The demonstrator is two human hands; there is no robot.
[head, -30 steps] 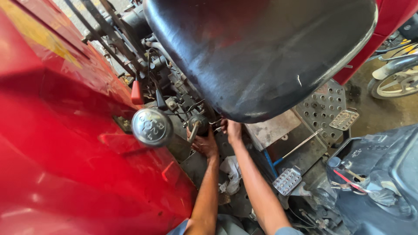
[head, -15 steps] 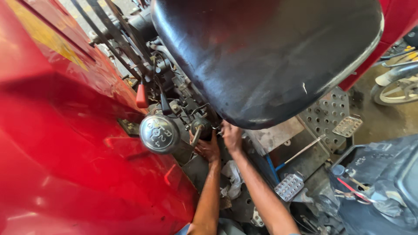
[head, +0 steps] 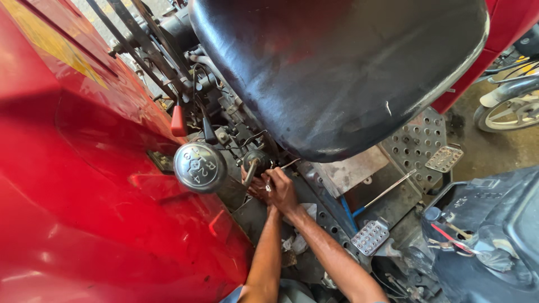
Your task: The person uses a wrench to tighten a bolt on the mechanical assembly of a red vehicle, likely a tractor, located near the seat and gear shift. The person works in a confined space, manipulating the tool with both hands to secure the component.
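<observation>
Head view
Right hand (head: 282,191): fingers curled around a small metal part (head: 268,187), under the front edge of the black seat (head: 337,73).
Left hand (head: 255,188): mostly hidden behind the right one; I cannot tell if its fingers are open or closed.
Gear knob (head: 200,167): round, grey, just left of the fingers.
Red lever (head: 178,120): above the knob.
Fender (head: 73,185): red, far left.
Pedal (head: 370,237): studded, right and below the hands.
Containers: cannot see any.

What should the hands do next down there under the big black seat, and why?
Probably keep both hands on the small metal part and turn it a little more. The right hand and left hand are pressed together on it below the black seat, beside the round gear knob. What they grip is too hidden to name.
</observation>
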